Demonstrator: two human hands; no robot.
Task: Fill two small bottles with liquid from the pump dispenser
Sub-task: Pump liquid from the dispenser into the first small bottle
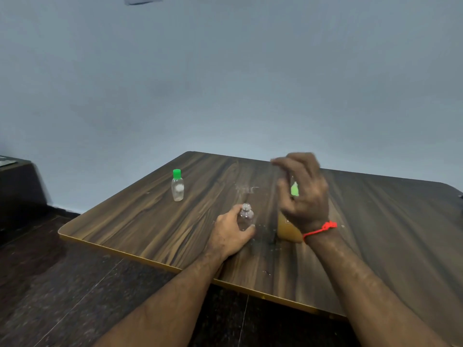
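Observation:
My left hand grips a small clear bottle that stands upright on the wooden table, its neck open and uncapped. My right hand is raised and blurred just right of it, fingers curled around a green cap. Behind that hand stands the pump dispenser with amber liquid; only its lower body shows and its pump head is hidden. A second small clear bottle with a green cap stands upright at the far left of the table, away from both hands.
Small drops of liquid lie on the table near the held bottle. The table's near edge runs diagonally, with dark floor below it. A dark cabinet stands at far left against the grey wall.

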